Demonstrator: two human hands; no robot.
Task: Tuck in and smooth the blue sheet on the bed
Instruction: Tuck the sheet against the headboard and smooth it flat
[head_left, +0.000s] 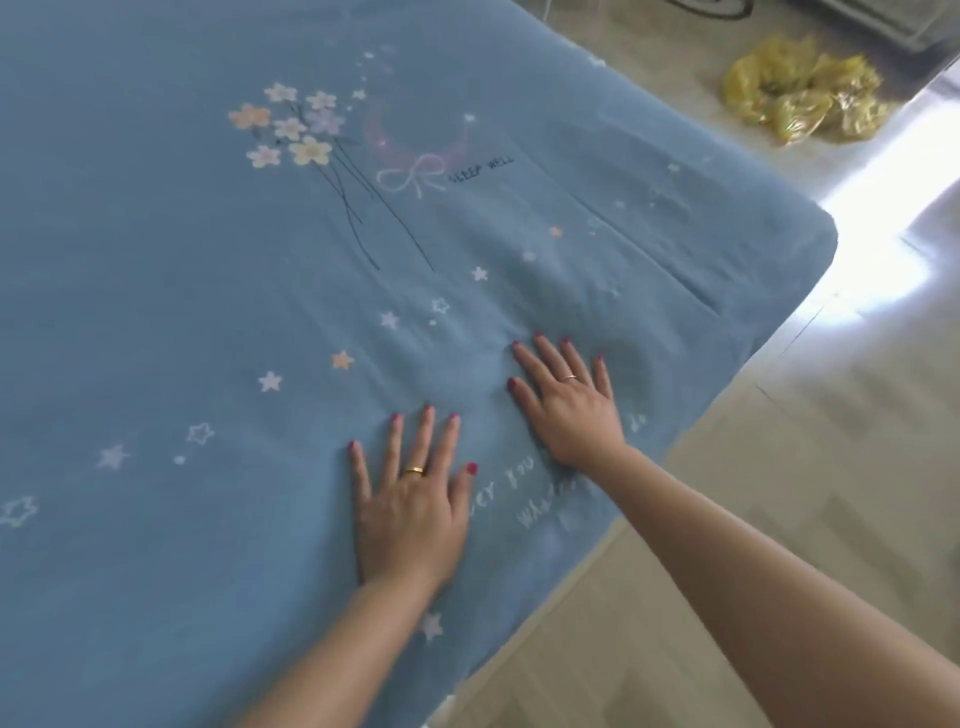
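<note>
Head view, and both hands are flat on the blue sheet (182, 260), which covers the bed from the left of the picture across to its right-hand edge. The left hand (410, 499) lies palm down, fingers straight and fanned apart, a gold ring on one finger. The right hand (563, 400) sits just beyond it and nearer the bed's edge, fingers straight and spread too, pressed on the cloth, a thin ring showing. Between and ahead of the hands the fabric shows soft creases, and a longer fold line runs toward the far corner (815, 228), where the sheet wraps round smoothly. The printed flowers (291, 127) and the bow with "SLEEP WELL" lie well up the bed. White lettering sits by the near edge, partly under the right wrist. Off the edge there's pale tiled floor (779, 493), open alongside the bed. A crumpled yellow plastic bag (800, 93) lies on the floor beyond the corner, well apart from the hands.
</note>
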